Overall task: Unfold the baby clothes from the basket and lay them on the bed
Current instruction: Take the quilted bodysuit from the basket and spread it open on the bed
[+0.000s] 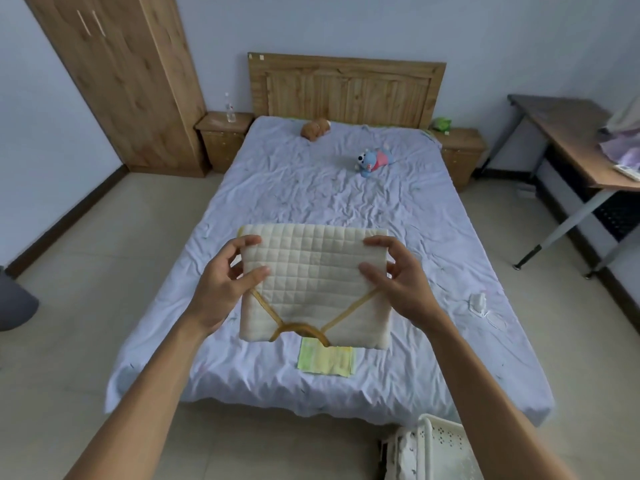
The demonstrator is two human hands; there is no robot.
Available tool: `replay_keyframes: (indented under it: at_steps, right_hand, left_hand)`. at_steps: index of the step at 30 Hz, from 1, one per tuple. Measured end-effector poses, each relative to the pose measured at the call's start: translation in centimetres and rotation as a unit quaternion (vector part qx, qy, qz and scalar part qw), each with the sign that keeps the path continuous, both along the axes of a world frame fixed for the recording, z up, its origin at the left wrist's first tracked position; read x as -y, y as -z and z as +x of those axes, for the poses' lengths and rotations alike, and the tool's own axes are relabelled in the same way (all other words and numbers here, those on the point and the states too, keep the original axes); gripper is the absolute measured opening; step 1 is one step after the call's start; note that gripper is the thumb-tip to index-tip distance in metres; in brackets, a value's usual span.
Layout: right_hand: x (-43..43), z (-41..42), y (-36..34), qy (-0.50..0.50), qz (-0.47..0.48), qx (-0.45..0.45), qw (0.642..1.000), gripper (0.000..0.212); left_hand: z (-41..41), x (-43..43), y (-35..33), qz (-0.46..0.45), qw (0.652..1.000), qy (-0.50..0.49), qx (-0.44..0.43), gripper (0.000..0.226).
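Head view, centre: left hand [221, 275] and right hand [401, 277] are pinching the folded quilted garment [311, 271] at its upper corners; judged light, soft; trimmed edges suit gripping.

Two hands [221, 282] [401, 282], two toys [316, 129] [372, 161], two nightstands [224, 133] [457, 147]. One each: bed [311, 195], basket [440, 441], wardrobe [121, 81], bench [568, 133], bottle [230, 109], quilted garment [311, 265].

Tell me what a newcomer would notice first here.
First, the folded cream quilted garment, held at its upper sides by the left hand and right hand over the near end of the bed. Farther up the sheet lie a blue plush toy and, nearer the headboard, a brown plush toy; a yellow-green cloth lies near the foot end.
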State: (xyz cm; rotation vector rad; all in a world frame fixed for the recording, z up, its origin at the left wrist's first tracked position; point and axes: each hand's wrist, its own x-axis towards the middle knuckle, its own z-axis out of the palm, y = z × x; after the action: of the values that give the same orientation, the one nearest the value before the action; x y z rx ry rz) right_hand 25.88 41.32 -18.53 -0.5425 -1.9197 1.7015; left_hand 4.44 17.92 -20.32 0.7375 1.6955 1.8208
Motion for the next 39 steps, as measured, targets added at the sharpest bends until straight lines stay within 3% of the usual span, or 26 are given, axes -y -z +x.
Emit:
replay_keyframes:
  at_steps: [15,23,31,39]
  right_hand:
    - [-11.3,-8.7,2.8,0.041,0.042,0.046,0.997,0.033]
    - [-21.1,-14.5,7.2,-0.028,0.086,0.135,0.987,0.072]
    - [-24.2,-20.2,10.6,-0.049,0.19,0.174,0.965,0.085]
    - [-21.1,-25.7,14.2,0.123,0.021,0.084,0.989,0.067]
  left_hand:
    - [-9.4,-12.5,2.1,-0.011,1.0,0.018,0.007,0.056]
    - [-14.2,-21.1,4.1,-0.043,0.999,-0.003,0.012,0.053]
    - [-19.2,-24.5,5.7,-0.047,0.998,-0.007,0.028,0.053]
    - [-25.6,-26.4,10.9,-0.043,0.996,0.039,0.073,0.052]
